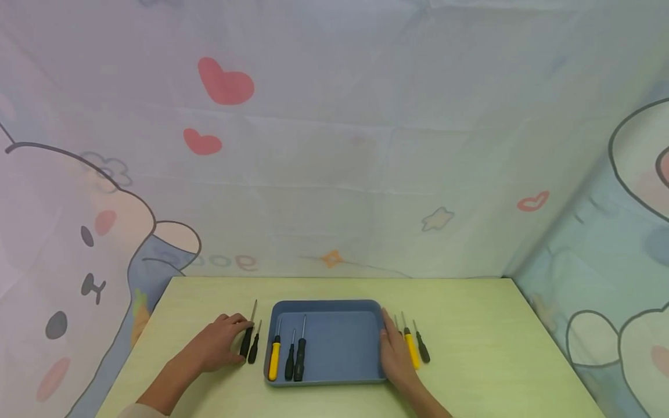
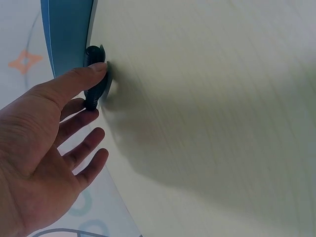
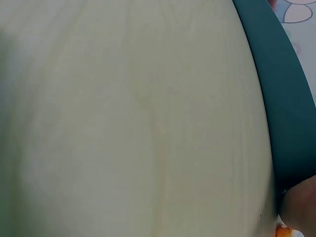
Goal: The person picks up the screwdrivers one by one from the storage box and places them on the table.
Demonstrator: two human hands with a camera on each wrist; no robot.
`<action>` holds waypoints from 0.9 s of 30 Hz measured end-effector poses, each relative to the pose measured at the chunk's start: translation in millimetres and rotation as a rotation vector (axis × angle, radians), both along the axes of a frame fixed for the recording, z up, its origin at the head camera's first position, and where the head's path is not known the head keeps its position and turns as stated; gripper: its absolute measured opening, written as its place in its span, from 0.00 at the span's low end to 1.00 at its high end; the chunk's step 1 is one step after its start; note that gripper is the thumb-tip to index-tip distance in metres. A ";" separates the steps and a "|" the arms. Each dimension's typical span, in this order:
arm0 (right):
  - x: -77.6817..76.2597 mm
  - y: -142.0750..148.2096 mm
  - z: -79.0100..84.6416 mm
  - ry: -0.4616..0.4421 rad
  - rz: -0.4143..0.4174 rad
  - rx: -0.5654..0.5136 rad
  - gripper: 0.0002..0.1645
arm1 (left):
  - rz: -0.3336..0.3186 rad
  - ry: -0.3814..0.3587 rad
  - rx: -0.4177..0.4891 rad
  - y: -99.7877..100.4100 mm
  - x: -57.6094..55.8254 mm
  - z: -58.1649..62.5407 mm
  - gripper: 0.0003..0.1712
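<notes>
On desk, left of tray, left hand pinches black screwdriver between thumb and fingers; right hand touches tray's right side, probably steadying it; cannot tell finger curl.

There are eight screwdrivers in view, one tray and one table.

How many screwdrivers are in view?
8. Tray: yellow screwdriver, small black one, larger black one. Left: one held by the left hand, small one beside it. Right: yellow one, black one, another partly behind the right hand, which may hide more.
</notes>
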State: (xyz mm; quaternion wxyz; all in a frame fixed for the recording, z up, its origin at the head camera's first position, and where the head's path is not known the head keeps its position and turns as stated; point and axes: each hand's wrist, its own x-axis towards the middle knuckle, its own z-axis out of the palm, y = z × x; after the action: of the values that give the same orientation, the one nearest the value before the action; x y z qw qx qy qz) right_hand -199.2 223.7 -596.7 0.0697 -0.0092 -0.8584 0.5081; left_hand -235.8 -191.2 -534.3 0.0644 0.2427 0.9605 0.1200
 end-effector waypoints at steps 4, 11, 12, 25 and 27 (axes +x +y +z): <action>-0.6 0.1 -1.1 0.002 0.002 0.002 0.32 | -0.001 0.002 0.001 0.9 1.2 0.1 0.43; -1.7 0.8 -3.2 0.010 0.001 0.013 0.32 | -0.003 0.011 -0.006 1.4 2.1 -1.7 0.43; -1.8 1.0 -3.5 0.011 0.002 0.013 0.32 | -0.003 0.009 -0.006 1.4 2.5 -1.5 0.43; -0.7 -0.5 -1.5 0.006 -0.017 0.040 0.32 | 0.008 -0.024 -0.010 1.5 1.5 -3.2 0.43; -0.7 -0.4 -1.6 0.004 -0.019 0.039 0.32 | 0.010 -0.029 -0.004 1.6 1.2 -2.3 0.43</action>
State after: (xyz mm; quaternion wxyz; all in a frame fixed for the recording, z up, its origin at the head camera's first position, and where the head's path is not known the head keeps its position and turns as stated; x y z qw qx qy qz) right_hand -199.8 223.3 -598.2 0.0765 -0.0149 -0.8679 0.4906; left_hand -234.6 -189.5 -536.6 0.0784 0.2360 0.9609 0.1218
